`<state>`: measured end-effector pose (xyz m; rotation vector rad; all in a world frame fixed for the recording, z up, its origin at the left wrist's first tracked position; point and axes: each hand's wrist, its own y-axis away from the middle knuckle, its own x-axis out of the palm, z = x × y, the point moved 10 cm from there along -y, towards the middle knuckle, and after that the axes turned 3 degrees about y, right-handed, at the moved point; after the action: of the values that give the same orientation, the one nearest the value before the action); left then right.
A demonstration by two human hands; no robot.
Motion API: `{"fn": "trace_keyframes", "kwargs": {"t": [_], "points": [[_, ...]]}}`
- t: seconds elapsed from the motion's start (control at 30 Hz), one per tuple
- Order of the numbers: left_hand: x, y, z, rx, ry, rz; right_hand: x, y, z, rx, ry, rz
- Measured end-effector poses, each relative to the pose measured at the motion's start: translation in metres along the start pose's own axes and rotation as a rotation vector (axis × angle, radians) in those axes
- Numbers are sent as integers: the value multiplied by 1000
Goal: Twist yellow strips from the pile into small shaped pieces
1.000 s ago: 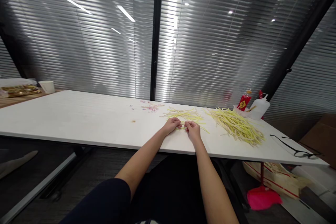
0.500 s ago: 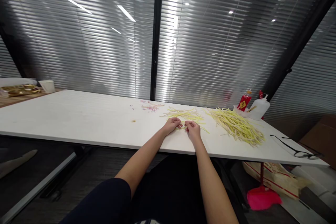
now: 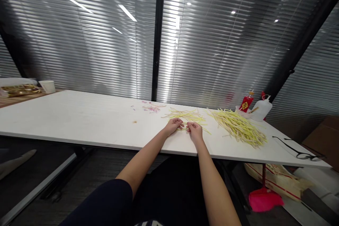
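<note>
A person's two bare hands work close together over the near edge of a white tabletop, a little right of its middle. The left hand and the right hand face each other, just apart, fingers curled and thumbs drawn in to a narrow pinch on thin yellow stems — how many lie in the grip is too small to tell. Directly beyond the knuckles, toward the far edge, a loose spread of yellow stalks lies crisscrossed, a few tips poking out past the right hand.

A larger heap of yellow stalks sprawls to the right, slanting from the far edge toward the near right corner. To the left of the hands, near the far edge, small pink and purple bits are scattered, and a brownish spot marks the surface in front of them.

At the far right corner, a red package with a yellow label and a white squeeze bottle stand beside a shallow container. Black-framed eyeglasses lie at the near right corner. Past the left end, a white cup and gold packaging rest on a wood-toned surface — while below the right end, a bright pink dustpan sits on the floor.
</note>
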<state>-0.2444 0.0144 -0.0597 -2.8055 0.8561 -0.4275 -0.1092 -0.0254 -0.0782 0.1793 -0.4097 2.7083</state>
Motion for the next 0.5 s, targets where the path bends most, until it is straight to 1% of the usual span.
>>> {"fn": "trace_keyframes", "kwargs": {"t": [0.3, 0.5], "points": [[-2, -1, 0, -3, -20, -24, 1, 1, 0, 29, -38, 7], [2, 5, -7, -7, 5, -34, 0, 1, 1, 17, -58, -9]]}}
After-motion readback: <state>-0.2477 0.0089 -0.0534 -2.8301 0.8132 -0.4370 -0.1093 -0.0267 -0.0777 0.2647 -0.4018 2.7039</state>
